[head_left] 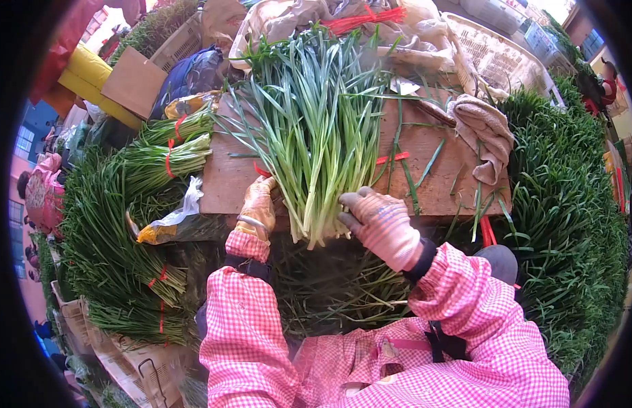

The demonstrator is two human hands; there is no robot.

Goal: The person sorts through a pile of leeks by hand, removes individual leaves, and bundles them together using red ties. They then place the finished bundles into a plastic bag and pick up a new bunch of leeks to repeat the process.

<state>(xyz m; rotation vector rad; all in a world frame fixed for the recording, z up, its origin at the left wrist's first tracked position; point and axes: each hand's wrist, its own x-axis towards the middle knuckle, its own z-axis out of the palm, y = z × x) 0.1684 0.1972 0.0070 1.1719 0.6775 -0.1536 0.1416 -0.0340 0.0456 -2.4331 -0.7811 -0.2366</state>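
Observation:
A loose bunch of green chives (314, 129) lies on a wooden board (435, 180), white stem ends toward me at the board's near edge. My left hand (257, 206), in a worn orange-stained glove, rests against the left side of the stems. My right hand (378, 221), in a pale knit glove, presses against the right side of the stem ends. Both hands bracket the bunch near its base. A red band (261, 170) peeks out beside my left hand. I wear pink checked sleeves.
Tied chive bundles with red bands (168, 153) lie left of the board. Heaps of chives fill the left (105, 238) and right (567, 204). A folded cloth (484, 129) sits on the board's far right. A plastic bag (170, 221), cardboard (134, 81) and crates surround it.

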